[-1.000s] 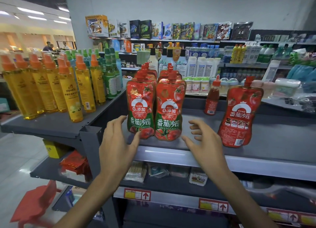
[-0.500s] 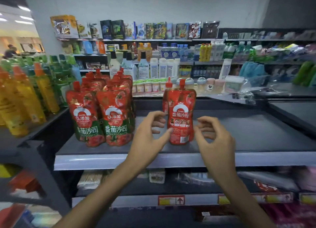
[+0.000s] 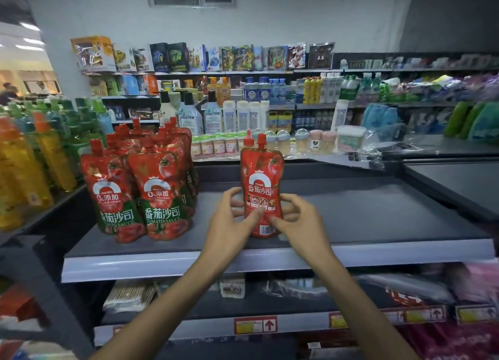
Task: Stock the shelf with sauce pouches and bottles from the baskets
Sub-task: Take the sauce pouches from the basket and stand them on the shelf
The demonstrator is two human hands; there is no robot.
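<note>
Head view: both hands on one red sauce pouch (image 3: 261,189), upright on the grey shelf (image 3: 378,214).

Left hand (image 3: 232,222) and right hand (image 3: 298,220) curl around its lower half, thumbs pressed on the front label. Red bottle (image 3: 247,141) directly behind it. Group of matching pouches (image 3: 143,187) stands left of the left hand.

Behind the red pouch (image 3: 261,195) between the left hand (image 3: 231,222) and right hand (image 3: 299,222), only a bottle cap (image 3: 248,138) visible. Lower pouch front covered by both thumbs. Far left of the left hand, yellow bottles (image 3: 16,170) blurred, labels unreadable. Below the hands, lower-shelf goods (image 3: 232,286) dim, indistinct.
</note>
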